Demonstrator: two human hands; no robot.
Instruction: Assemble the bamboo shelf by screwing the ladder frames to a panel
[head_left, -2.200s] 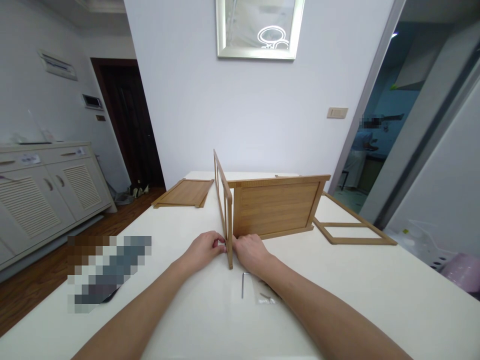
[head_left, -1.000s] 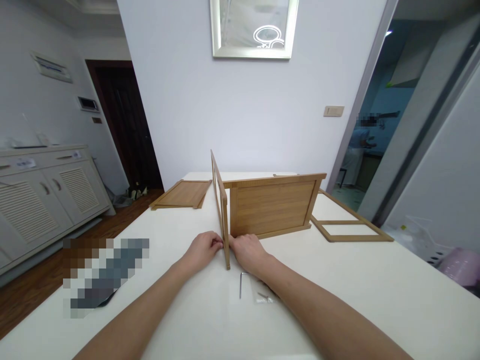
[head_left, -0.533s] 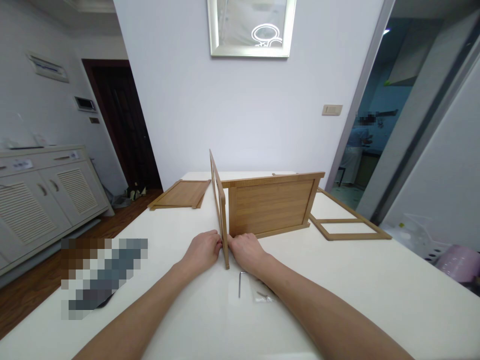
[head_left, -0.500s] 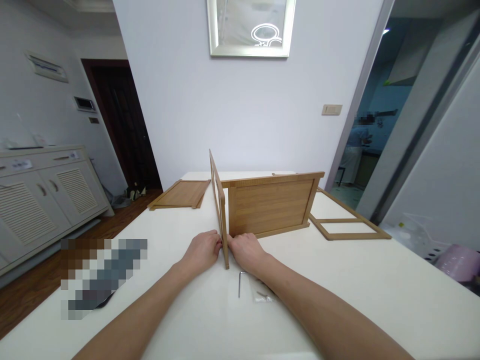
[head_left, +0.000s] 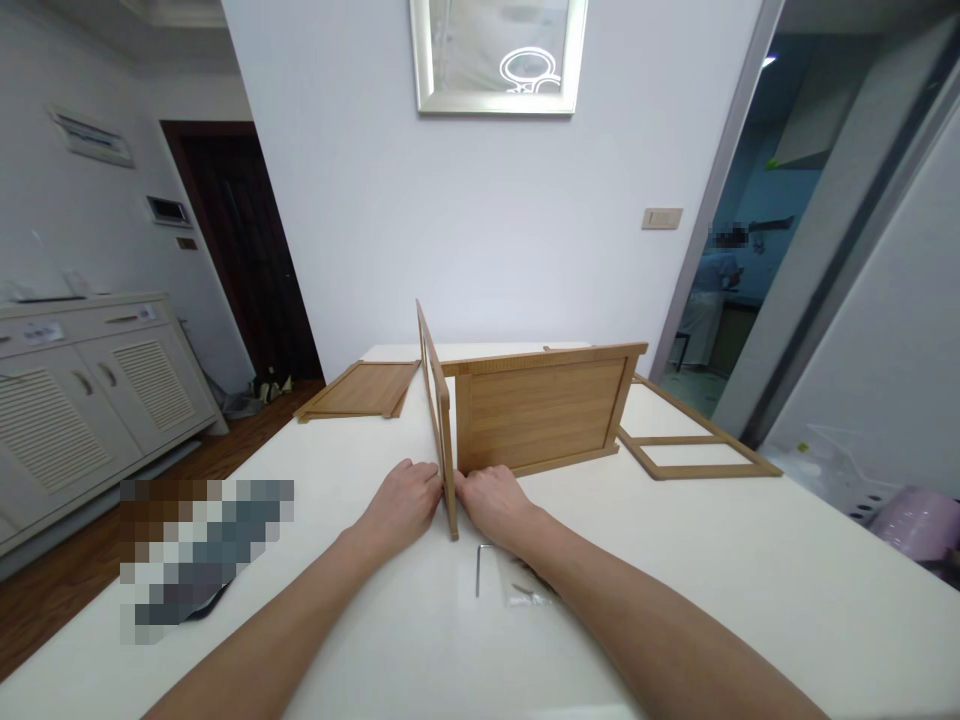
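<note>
A narrow wooden frame point(head_left: 448, 450) stands on edge, its near end pointing toward me. Against its right side a wooden panel point(head_left: 540, 410) with a raised border stands upright, reaching out to the right. My left hand point(head_left: 405, 500) is closed, its fingertips pressed to the frame's left face low down; whatever they pinch is hidden. On the other side, my right hand point(head_left: 495, 500) is closed around the near end of the panel's bottom rail, by the frame. Below the hands lie a hex key point(head_left: 478, 572) and a clear bag point(head_left: 529, 590) with small metal parts, partly covered by my right forearm.
Another wooden panel point(head_left: 356, 388) lies flat at the table's back left. An open wooden frame point(head_left: 705, 472) lies on the right. A blurred dark object point(head_left: 214, 560) rests by the left edge of the white table point(head_left: 375, 640). A person point(head_left: 716, 280) stands beyond the doorway.
My left hand's fingers have shifted slightly against the frame. The right hand, frame and panel hold almost the same place.
</note>
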